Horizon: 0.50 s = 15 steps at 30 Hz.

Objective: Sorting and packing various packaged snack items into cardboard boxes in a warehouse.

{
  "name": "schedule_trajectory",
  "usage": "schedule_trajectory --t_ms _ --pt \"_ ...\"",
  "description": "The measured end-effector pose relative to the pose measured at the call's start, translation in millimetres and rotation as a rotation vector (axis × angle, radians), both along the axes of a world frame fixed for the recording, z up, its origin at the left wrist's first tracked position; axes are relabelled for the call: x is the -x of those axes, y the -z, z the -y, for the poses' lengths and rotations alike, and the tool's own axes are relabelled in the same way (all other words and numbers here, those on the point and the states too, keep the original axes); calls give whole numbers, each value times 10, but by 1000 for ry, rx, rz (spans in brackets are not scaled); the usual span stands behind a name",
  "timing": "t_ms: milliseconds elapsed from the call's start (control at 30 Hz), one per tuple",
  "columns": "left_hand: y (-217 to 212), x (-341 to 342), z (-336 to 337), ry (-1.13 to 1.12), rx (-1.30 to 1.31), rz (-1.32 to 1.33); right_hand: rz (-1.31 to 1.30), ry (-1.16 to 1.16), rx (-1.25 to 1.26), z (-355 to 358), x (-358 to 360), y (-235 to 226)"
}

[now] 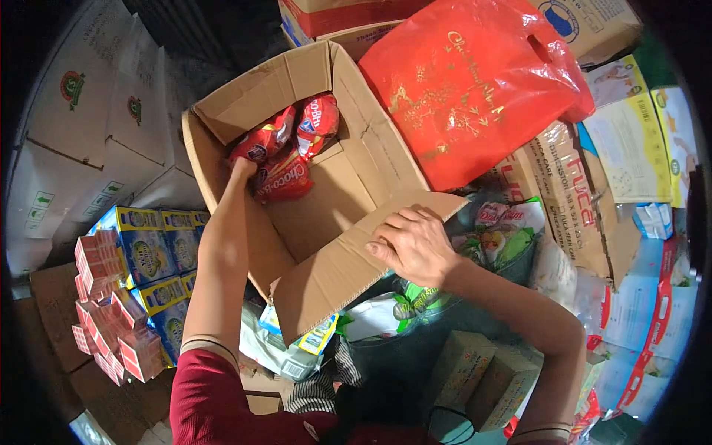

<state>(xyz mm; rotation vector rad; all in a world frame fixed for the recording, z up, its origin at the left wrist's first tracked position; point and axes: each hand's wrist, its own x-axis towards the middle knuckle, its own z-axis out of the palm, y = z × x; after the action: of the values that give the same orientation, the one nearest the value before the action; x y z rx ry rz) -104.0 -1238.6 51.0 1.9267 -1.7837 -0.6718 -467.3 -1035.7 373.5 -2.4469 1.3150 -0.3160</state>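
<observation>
An open cardboard box (345, 189) stands tilted in front of me, with three red snack bags (317, 126) gathered at its far left end. My left hand (242, 169) reaches inside along the left wall. Its fingers are closed at the end of one red bag (264, 139) and partly hidden by it. Another bag lies just beside that hand, against the box floor. Across the near side, my right hand (417, 248) presses on the folded-out box flap (334, 278), fingers bent over the cardboard and thumb toward the left.
Blue-and-yellow packs (159, 252) and wrapped red-and-white small boxes (119, 311) are stacked at left, below white cartons (96, 126). A large red plastic bag (460, 89) lies beyond the box. Green-and-white packets (504, 230) and flattened cardboard (567, 193) are at right; small cartons (482, 378) stand near me.
</observation>
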Motion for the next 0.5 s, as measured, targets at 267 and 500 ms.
schedule_trajectory --t_ms 267,500 --pt "-655 629 -222 -187 228 9 -27 18 19 -51 61 17" --pt "-1682 973 -606 46 387 -190 26 55 -75 48 -87 -129"
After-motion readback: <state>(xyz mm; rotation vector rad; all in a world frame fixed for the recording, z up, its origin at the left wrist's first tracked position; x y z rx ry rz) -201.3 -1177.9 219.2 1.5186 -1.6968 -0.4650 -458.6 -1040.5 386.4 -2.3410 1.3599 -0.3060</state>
